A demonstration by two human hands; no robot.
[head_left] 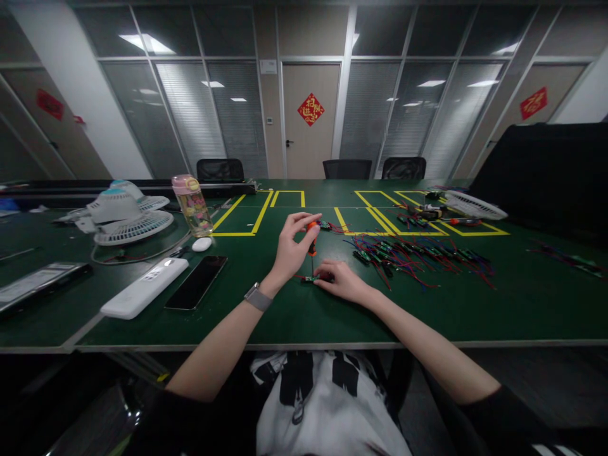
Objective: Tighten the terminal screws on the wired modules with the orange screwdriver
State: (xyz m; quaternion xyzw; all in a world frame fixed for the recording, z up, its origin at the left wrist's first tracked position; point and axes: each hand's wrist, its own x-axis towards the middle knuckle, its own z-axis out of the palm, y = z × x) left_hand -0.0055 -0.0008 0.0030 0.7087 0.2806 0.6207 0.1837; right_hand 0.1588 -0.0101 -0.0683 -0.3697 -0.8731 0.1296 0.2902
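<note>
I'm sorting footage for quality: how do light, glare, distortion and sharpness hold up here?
All in the head view: dim overall, with bright light reflections in the upper glass; side doors lean outward, a wide-angle distortion; the board at the right hand too soft for fine detail; the dark shape at far right nearly featureless.

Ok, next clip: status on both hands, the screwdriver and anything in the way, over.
Left hand gripping screwdriver, shaft down at circuit board; tip contact unclear. Right hand touching that board. Wired boards heaped rightward, nothing visibly blocking the screwdriver.

black sleeves [503,418] (white marks [545,450] on the right one) | grey-banded watch [258,297], worn left
</note>
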